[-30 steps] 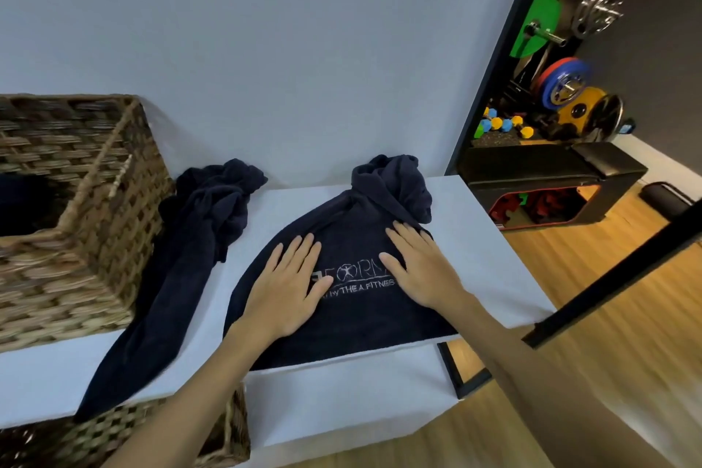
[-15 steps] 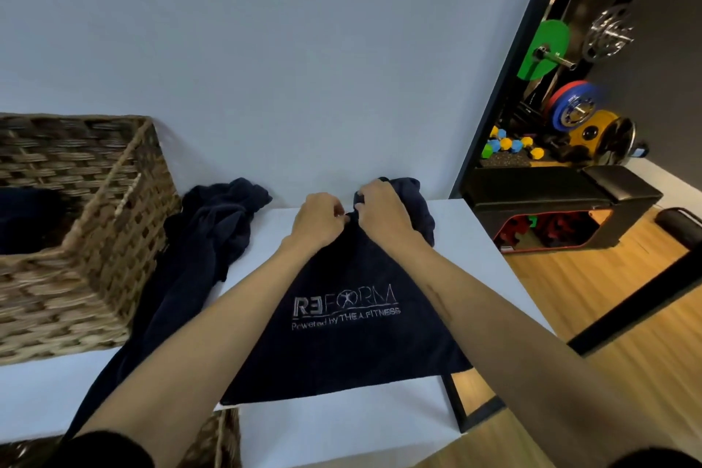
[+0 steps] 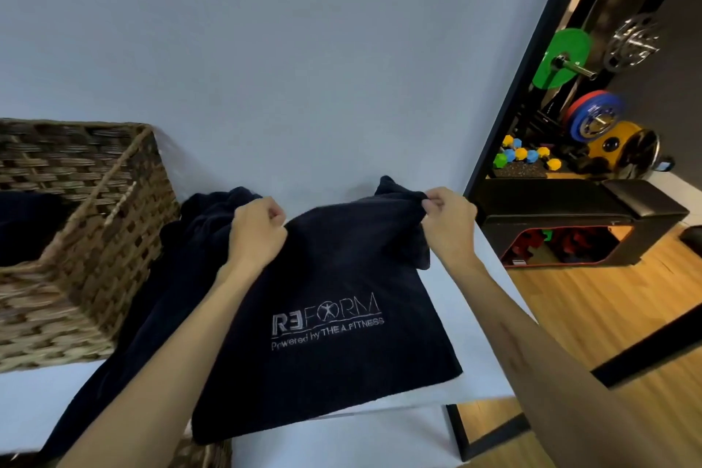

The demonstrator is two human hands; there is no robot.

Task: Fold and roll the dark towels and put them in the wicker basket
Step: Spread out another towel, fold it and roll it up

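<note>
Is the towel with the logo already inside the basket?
No, the logo towel lies on the table, held by both hands, beside the basket.

Both forearms are bare right up to the frame edge, no sleeves showing, nothing worn on left hand (image 3: 255, 232) or right hand (image 3: 448, 221).

Even, soft indoor light leaves faint shadows on the wall (image 3: 304, 49) at 12 o'clock, while wide-angle bending and slight blur smear edges, chiefly toward 3 and 5 o'clock.
</note>
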